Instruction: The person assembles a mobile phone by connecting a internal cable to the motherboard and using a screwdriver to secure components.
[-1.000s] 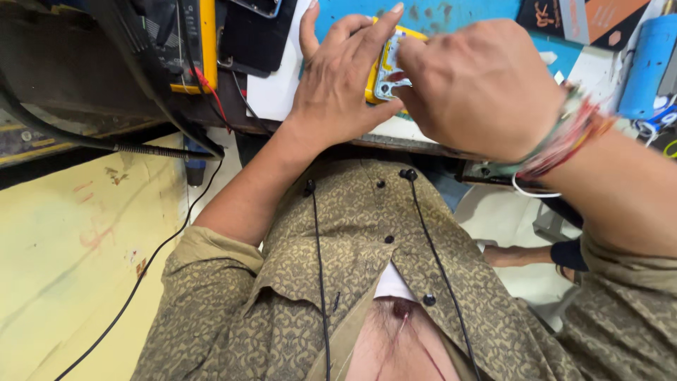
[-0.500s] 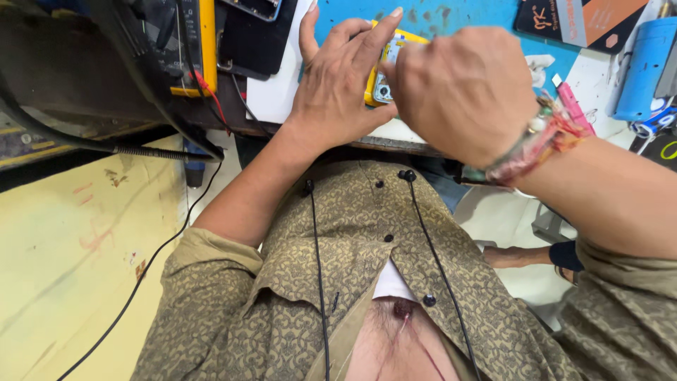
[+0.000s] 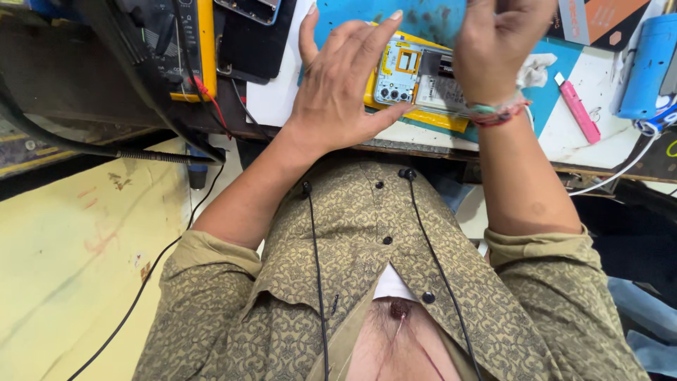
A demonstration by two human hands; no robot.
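Observation:
An opened phone (image 3: 417,76) with a yellow frame lies on a blue work mat (image 3: 431,17), its circuit board and camera parts showing. My left hand (image 3: 338,99) rests at the phone's left end, thumb against the near edge and index finger stretched along the far edge, the other fingers spread. My right hand (image 3: 497,49), with thread bands on the wrist, is raised over the phone's right half. Its fingers curl upward and are cut off by the frame's top, so I cannot see whether it holds anything.
A yellow-edged meter (image 3: 189,49) with red and black leads sits at the bench's left. A pink pen-like tool (image 3: 577,106), a crumpled white wipe (image 3: 536,69) and a blue cylinder (image 3: 645,67) lie to the right. Black earphone wires (image 3: 314,268) hang down my shirt.
My right hand has lifted off the phone and moved up and to the right, uncovering its board. My left hand stays at the phone's left end.

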